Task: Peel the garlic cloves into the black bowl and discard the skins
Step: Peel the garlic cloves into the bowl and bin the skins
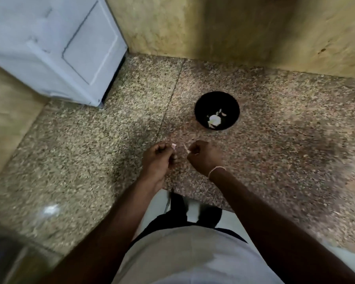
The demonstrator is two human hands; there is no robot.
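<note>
At the far left corner of the speckled granite worktop I see a white appliance, standing against the yellowish wall. Moving right, my left hand hovers above the worktop's near edge, fingers curled, pinching a small pinkish garlic clove at the fingertips. Just beside it, apart by a narrow gap, my right hand is also curled, and it pinches a thin pale strip of garlic skin that sticks out toward the left hand. A light band circles the right wrist. Beyond the right hand, toward the back wall, the black bowl sits on the worktop, well apart from both hands. Inside it lie pale garlic pieces, gathered near the bowl's near side; the blur keeps me from telling whether they are peeled cloves or skins.
</note>
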